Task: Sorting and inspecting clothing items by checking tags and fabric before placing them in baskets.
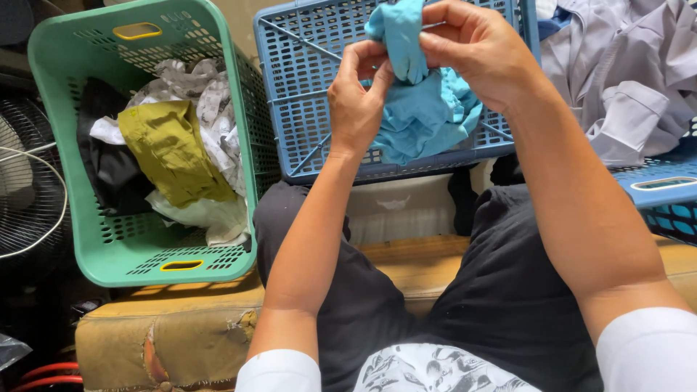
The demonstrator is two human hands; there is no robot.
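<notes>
Seated person viewed from above, dark trousers [501,290] over a worn tan cushion [181,327]. Both forearms rise from white sleeves [646,348] toward the centre of the view. The left hand [358,98] has its grip closed on a light blue cloth [428,109], thumb and fingers pinching a fold at the cloth's left edge. The right hand [475,51] has its grip closed on the upper part of the same cloth, pinching a narrow bunched end that stands above the rest. The cloth hangs between the two hands, in front of a blue basket [305,72] tipped on its side. Left of it, a green basket [72,58] holds crumpled clothes, an olive piece [167,149] uppermost. At far right, pale grey garments [624,72] lie heaped over another blue basket [664,192]. A fan grille [25,189] shows at the left edge.
</notes>
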